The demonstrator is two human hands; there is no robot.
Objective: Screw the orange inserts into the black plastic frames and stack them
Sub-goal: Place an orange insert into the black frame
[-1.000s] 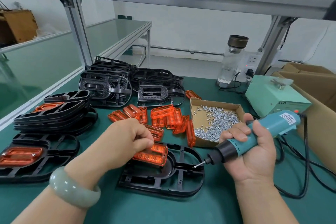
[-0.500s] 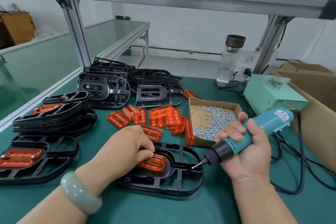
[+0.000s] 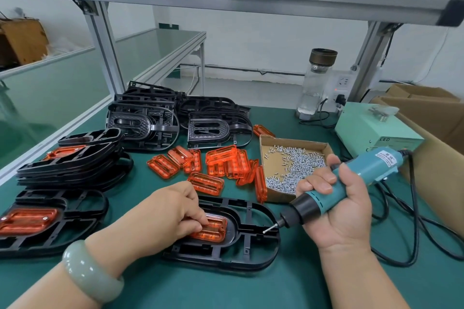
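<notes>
A black plastic frame (image 3: 251, 251) lies flat on the green mat in front of me. An orange insert (image 3: 213, 229) sits in its oval recess. My left hand (image 3: 170, 213) is over the insert's left part, its curled fingers gripping and pressing it down. My right hand (image 3: 339, 211) grips a teal electric screwdriver (image 3: 371, 165); the bit tip hovers just above the frame's right side, a little right of the insert. Loose orange inserts (image 3: 221, 163) lie behind the frame. A cardboard tray (image 3: 293, 139) holds several silver screws.
Left of me lies a finished frame (image 3: 75, 211) with an orange insert, and behind it a stack of finished frames (image 3: 72, 165). Empty black frames (image 3: 145, 123) are piled at the back. A green power unit (image 3: 376, 128), a bottle (image 3: 316, 80), cardboard boxes (image 3: 431, 113) and the black cable (image 3: 411, 233) fill the right.
My left hand has lowered the orange insert from a tilted hold into the frame's recess. The right hand with the screwdriver has stayed in about the same place.
</notes>
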